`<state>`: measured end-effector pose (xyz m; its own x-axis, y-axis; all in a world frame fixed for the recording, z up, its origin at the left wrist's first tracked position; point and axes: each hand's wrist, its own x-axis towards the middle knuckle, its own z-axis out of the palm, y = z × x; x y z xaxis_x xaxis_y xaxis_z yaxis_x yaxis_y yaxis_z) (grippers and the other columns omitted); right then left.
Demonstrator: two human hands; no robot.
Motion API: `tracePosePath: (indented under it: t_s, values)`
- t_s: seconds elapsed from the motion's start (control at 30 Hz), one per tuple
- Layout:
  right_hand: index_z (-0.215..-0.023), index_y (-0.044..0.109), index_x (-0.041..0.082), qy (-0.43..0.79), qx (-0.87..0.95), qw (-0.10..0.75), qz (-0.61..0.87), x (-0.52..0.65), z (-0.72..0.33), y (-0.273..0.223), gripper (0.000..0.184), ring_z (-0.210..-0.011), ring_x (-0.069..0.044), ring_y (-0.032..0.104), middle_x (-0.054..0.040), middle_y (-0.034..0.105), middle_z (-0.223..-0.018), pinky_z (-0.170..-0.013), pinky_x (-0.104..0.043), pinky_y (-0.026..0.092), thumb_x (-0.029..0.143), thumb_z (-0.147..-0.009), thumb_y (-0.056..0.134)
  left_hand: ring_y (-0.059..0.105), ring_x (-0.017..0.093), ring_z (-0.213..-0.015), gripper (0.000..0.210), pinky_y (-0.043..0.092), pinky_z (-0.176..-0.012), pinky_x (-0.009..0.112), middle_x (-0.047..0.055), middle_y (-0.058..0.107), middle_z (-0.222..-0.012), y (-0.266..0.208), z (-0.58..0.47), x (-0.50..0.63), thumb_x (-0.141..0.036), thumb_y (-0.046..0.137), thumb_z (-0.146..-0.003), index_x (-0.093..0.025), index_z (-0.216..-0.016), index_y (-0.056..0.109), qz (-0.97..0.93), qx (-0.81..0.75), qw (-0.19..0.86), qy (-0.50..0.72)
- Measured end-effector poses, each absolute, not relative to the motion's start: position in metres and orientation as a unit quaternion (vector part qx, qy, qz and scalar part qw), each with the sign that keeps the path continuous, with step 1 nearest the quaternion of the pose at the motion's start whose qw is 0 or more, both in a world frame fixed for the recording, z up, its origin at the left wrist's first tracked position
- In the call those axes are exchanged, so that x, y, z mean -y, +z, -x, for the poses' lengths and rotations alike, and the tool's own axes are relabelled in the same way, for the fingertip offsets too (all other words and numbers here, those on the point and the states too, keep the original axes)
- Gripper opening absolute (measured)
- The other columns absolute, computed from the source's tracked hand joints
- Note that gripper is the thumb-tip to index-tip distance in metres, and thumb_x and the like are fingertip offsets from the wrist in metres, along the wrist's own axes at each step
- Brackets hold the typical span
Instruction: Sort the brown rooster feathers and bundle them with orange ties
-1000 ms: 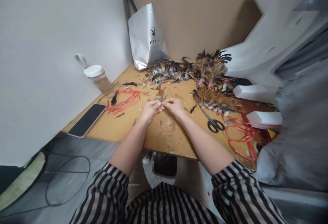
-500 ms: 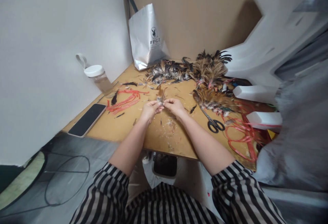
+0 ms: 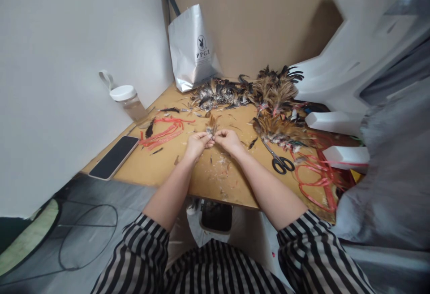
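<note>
A small bunch of brown feathers (image 3: 211, 124) stands up between my hands, its lower ends pinched in the fingers. My left hand (image 3: 199, 144) is closed on the bunch from the left. From the right, my right hand (image 3: 228, 140) is pinched at the bunch's base; whether it grips the quills or something thin there is too small to tell. Loose feather bits lie on the table (image 3: 141, 168) below. Red plastic strips (image 3: 164, 133) lie left of my hands, and scissors with black handles (image 3: 282, 164) lie to the right.
Heaps of dark feathers (image 3: 221, 94) and tan feathers (image 3: 275, 92) lie at the back, with brown feather bundles (image 3: 282, 130) nearer. A silver bag (image 3: 190, 52), a lidded jar (image 3: 129, 103) and a phone (image 3: 114, 157) stand or lie leftward. Tangled red strips (image 3: 316, 175) and white machine parts (image 3: 346, 157) are right.
Hardly anything differs. My hands stay at the same spot with the feather bunch between them, and the fingers shift only very slightly.
</note>
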<state>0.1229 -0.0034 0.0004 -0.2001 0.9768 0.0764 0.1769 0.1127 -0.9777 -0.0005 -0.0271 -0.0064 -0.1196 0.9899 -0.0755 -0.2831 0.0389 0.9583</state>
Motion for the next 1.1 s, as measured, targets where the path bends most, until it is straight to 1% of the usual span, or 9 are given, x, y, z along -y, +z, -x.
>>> tracePosePath:
  t_s: [0.17, 0.23, 0.37, 0.47, 0.6, 0.73, 0.8, 0.93, 1.1]
  values:
    - [-0.06, 0.059, 0.014, 0.466, 0.615, 0.422, 0.476, 0.004, -0.124, 0.002, 0.014, -0.045, -0.006, 0.039, 0.0035, 0.053, -0.051, -0.047, -0.02, 0.03, 0.028, -0.056, 0.059, 0.054, 0.006, -0.047, 0.012, 0.046, -0.051, 0.016, 0.003, 0.062, -0.058, -0.005, 0.001, 0.028, -0.018, 0.068, -0.064, -0.009, -0.068, 0.061, -0.368, -0.465, 0.557, 0.581]
    - [-0.061, 0.059, 0.015, 0.495, 0.586, 0.432, 0.474, 0.005, -0.124, 0.004, 0.016, -0.043, -0.006, 0.037, 0.0043, 0.051, -0.049, -0.045, -0.02, 0.029, 0.029, -0.055, 0.061, 0.056, 0.006, -0.05, 0.011, 0.045, -0.052, 0.015, 0.004, 0.063, -0.06, -0.005, 0.002, 0.028, -0.017, 0.066, -0.066, -0.009, -0.07, 0.062, -0.358, -0.457, 0.573, 0.578]
    - [-0.062, 0.055, 0.016, 0.577, 0.506, 0.454, 0.453, 0.006, -0.126, 0.008, 0.021, -0.037, -0.005, 0.031, 0.0066, 0.045, -0.042, -0.039, -0.019, 0.022, 0.033, -0.053, 0.065, 0.059, 0.006, -0.057, 0.011, 0.046, -0.054, 0.013, 0.007, 0.065, -0.068, -0.008, 0.006, 0.027, -0.016, 0.065, -0.069, -0.008, -0.076, 0.063, -0.342, -0.416, 0.624, 0.566]
    - [-0.061, 0.053, 0.016, 0.615, 0.48, 0.46, 0.425, 0.006, -0.126, 0.009, 0.024, -0.036, -0.005, 0.031, 0.0069, 0.044, -0.042, -0.038, -0.019, 0.02, 0.033, -0.051, 0.068, 0.06, 0.006, -0.059, 0.011, 0.046, -0.055, 0.012, 0.008, 0.066, -0.07, -0.012, 0.009, 0.026, -0.013, 0.064, -0.07, -0.007, -0.079, 0.064, -0.332, -0.391, 0.652, 0.558]
    - [-0.062, 0.054, 0.016, 0.599, 0.493, 0.463, 0.429, 0.007, -0.124, 0.01, 0.024, -0.037, -0.004, 0.032, 0.0067, 0.048, -0.045, -0.039, -0.019, 0.022, 0.032, -0.051, 0.068, 0.059, 0.005, -0.056, 0.007, 0.046, -0.053, 0.011, 0.007, 0.065, -0.066, -0.014, 0.01, 0.024, -0.011, 0.061, -0.072, -0.006, -0.077, 0.064, -0.32, -0.381, 0.666, 0.557]
    - [-0.061, 0.055, 0.015, 0.554, 0.524, 0.474, 0.439, 0.008, -0.122, 0.011, 0.021, -0.044, -0.005, 0.039, 0.0047, 0.053, -0.051, -0.044, -0.019, 0.029, 0.03, -0.051, 0.066, 0.057, 0.004, -0.054, 0.006, 0.045, -0.052, 0.01, 0.006, 0.063, -0.064, -0.015, 0.01, 0.024, -0.01, 0.061, -0.072, -0.006, -0.075, 0.064, -0.319, -0.38, 0.671, 0.551]
    - [-0.062, 0.055, 0.015, 0.551, 0.528, 0.477, 0.436, 0.008, -0.123, 0.011, 0.021, -0.044, -0.005, 0.04, 0.0045, 0.053, -0.052, -0.045, -0.019, 0.03, 0.029, -0.051, 0.066, 0.056, 0.004, -0.053, 0.005, 0.045, -0.051, 0.01, 0.006, 0.063, -0.064, -0.015, 0.01, 0.024, -0.01, 0.061, -0.071, -0.006, -0.073, 0.063, -0.32, -0.38, 0.672, 0.55]
    - [-0.065, 0.055, 0.016, 0.615, 0.502, 0.449, 0.411, 0.006, -0.127, 0.01, 0.028, -0.04, -0.005, 0.036, 0.0058, 0.05, -0.048, -0.041, -0.019, 0.026, 0.032, -0.049, 0.07, 0.055, 0.003, -0.052, 0.007, 0.044, -0.051, 0.01, 0.006, 0.063, -0.065, -0.014, 0.01, 0.025, -0.012, 0.064, -0.07, -0.006, -0.074, 0.063, -0.331, -0.389, 0.661, 0.55]
    - [-0.062, 0.054, 0.015, 0.651, 0.471, 0.453, 0.386, 0.004, -0.128, 0.006, 0.034, -0.042, -0.005, 0.039, 0.0048, 0.051, -0.048, -0.041, -0.018, 0.028, 0.036, -0.046, 0.075, 0.055, 0.004, -0.052, 0.013, 0.044, -0.052, 0.012, 0.005, 0.064, -0.066, -0.012, 0.008, 0.028, -0.015, 0.067, -0.067, -0.007, -0.076, 0.064, -0.357, -0.388, 0.651, 0.546]
